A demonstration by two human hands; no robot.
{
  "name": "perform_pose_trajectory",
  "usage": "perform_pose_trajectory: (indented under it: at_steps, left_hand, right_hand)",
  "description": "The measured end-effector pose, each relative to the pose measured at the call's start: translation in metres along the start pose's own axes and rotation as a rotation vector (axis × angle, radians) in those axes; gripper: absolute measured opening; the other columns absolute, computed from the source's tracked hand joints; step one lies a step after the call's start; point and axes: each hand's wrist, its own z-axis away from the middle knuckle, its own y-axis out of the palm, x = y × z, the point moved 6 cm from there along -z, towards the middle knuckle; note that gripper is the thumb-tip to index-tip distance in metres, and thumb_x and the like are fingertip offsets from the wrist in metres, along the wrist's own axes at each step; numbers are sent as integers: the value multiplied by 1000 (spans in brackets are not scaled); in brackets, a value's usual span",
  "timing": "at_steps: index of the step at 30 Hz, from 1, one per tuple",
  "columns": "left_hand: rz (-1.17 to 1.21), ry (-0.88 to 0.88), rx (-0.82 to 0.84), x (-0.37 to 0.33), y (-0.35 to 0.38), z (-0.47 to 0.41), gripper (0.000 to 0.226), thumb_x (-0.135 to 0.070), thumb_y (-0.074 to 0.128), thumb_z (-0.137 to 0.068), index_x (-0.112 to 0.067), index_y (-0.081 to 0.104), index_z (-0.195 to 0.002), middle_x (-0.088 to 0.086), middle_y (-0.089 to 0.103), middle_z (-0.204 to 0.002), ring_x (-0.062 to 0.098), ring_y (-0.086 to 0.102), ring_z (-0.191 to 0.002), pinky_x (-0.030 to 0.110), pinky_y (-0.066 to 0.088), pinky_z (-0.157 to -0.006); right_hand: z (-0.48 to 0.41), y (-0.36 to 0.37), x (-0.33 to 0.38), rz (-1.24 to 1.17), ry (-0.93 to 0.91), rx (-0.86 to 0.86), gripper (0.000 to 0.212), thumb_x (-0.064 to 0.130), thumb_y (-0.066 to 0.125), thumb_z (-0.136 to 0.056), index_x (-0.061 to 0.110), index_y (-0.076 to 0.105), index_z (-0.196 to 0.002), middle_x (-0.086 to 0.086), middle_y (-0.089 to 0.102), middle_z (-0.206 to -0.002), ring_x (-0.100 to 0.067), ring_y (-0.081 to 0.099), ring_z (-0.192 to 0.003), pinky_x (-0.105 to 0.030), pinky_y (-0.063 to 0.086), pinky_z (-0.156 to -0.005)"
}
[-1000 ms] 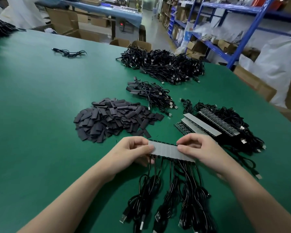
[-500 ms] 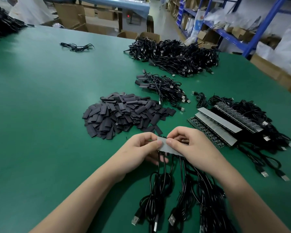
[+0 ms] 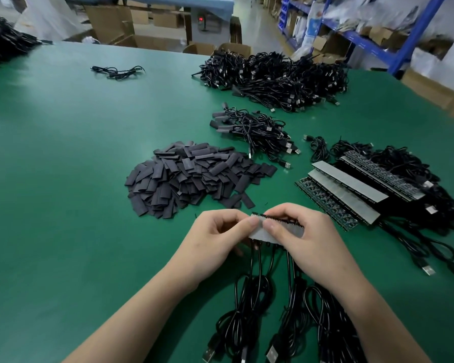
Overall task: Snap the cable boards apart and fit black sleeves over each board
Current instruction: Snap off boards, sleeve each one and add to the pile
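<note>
Green table (image 3: 63, 179). Big cable heap (image 3: 278, 77) at far edge. Stack of board strips (image 3: 351, 189) with cables, toward right edge. Pile of black sleeves (image 3: 192, 176) mid-surface; smaller cable bundle (image 3: 257, 132) just beyond it. Toward near edge, left hand (image 3: 215, 239) and right hand (image 3: 307, 239) both pinch one board strip (image 3: 260, 231), thumbs nearly touching at its left end. Its cables (image 3: 249, 297) trail toward the near edge.

The right hand (image 3: 307, 239), which held the far end of the strip of boards (image 3: 260, 231) a moment ago, is now right next to the left hand (image 3: 220, 237), so both thumbs almost touch and it hides most of the strip.
</note>
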Motion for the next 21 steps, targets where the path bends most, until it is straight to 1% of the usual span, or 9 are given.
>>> perform_pose_trajectory:
  at_steps: [3,5,7,9,11,13,16,18,21]
  left_hand:
    - [-61,0,-23,1,-2,0,25,-46,65,-96,-28,80,-89,-4,73,-77,11,61,-63,21,48,-61]
    - [-77,6,-50,0,-4,0,28,-53,66,-91,-29,80,-87,-4,71,-72,9,56,-58,18,43,-56]
    - [-99,20,-42,0,-2,1,33,-57,64,-88,-26,77,-83,-1,70,-67,6,52,-53,16,40,-53]
    - [-131,54,-39,-2,2,3,35,-54,61,-92,-24,74,-79,-2,67,-64,3,50,-51,15,38,-53]
    - [-171,105,-62,-4,3,4,35,-43,59,-99,-22,68,-73,-4,63,-61,6,49,-54,21,38,-54]
    - [-210,156,-84,-5,4,5,36,-36,58,-102,-22,63,-69,-5,59,-60,9,47,-56,27,37,-55]
    - [-230,218,-95,-10,8,6,35,-35,56,-103,-24,61,-70,-6,57,-61,7,47,-57,24,37,-55]
    - [-221,229,-88,-11,10,6,34,-37,55,-103,-24,62,-72,-6,58,-61,6,49,-58,23,38,-56]
    - [-194,211,-56,-9,12,5,33,-35,53,-101,-20,62,-74,-7,58,-62,8,51,-59,25,39,-58]
  right_hand:
    - [0,0,0,5,12,6,8,36,71,-94,36,73,-87,21,73,-86,4,68,-83,-11,49,-70]
    - [0,0,-1,8,19,7,10,35,71,-94,35,71,-85,19,73,-83,2,67,-78,-13,49,-66]
    - [0,-1,0,11,21,6,12,32,72,-94,34,70,-82,18,72,-80,3,65,-75,-13,48,-64]
    - [2,-2,0,17,32,12,12,31,72,-93,34,70,-82,19,71,-80,3,64,-77,-14,48,-68]
    - [4,-1,2,32,36,41,8,33,72,-93,33,71,-85,18,72,-83,2,65,-81,-18,50,-70]
    - [5,0,3,48,35,65,5,35,72,-93,32,71,-89,16,72,-85,-1,66,-83,-27,55,-77]
    - [3,-2,3,-17,53,77,5,30,73,-94,29,73,-89,12,73,-85,-6,69,-84,-41,57,-83]
    - [3,-2,2,-70,66,98,6,28,74,-94,28,74,-88,9,74,-84,-10,72,-83,-46,59,-83]
    - [3,-1,2,-131,59,134,7,25,75,-94,27,74,-88,6,74,-84,-14,73,-85,-50,59,-85]
